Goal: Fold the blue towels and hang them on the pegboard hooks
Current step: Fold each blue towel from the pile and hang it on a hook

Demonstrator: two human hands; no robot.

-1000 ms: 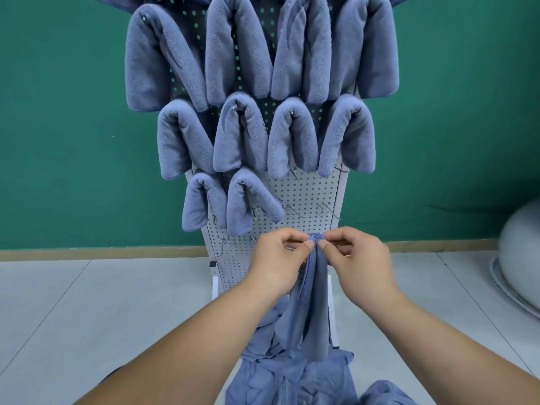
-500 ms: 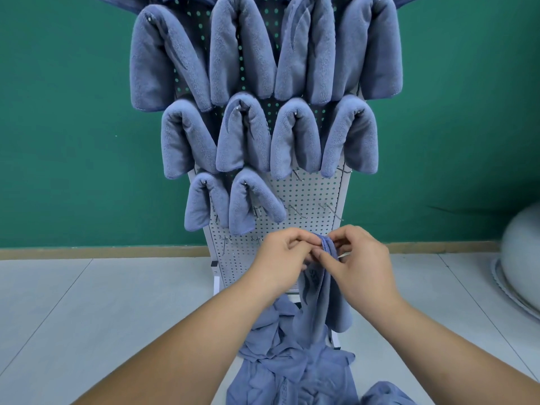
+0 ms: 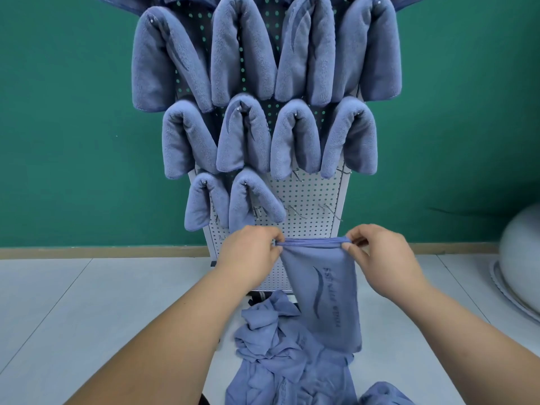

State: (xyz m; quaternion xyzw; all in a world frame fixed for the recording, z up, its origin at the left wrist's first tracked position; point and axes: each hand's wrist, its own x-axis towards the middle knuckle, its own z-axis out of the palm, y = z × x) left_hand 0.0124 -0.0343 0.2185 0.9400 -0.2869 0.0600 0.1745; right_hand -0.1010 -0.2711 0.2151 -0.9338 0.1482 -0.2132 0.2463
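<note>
Left hand (image 3: 248, 255) and right hand (image 3: 380, 258) each pinch a corner of a soft, flat-hanging blue towel (image 3: 324, 299); plush folded towels (image 3: 242, 138) drape the perforated pegboard (image 3: 309, 197).

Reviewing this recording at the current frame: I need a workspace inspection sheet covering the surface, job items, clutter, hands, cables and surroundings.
Surface: pale tiled floor, with towels lying on it.
Job's things: held towel hangs flat, printed side towards the camera, its top edge stretched between both hands; loose towel pile on the floor below it; pegboard carries ten hung towels in three rows, with more cut off at the top; bare hooks to the right of the lowest row.
Clutter: nothing seen.
Grippers: left hand and right hand each pinch a top corner of the held towel.
Cables: nothing seen.
Surroundings: green wall; pale rounded object at the right edge.
</note>
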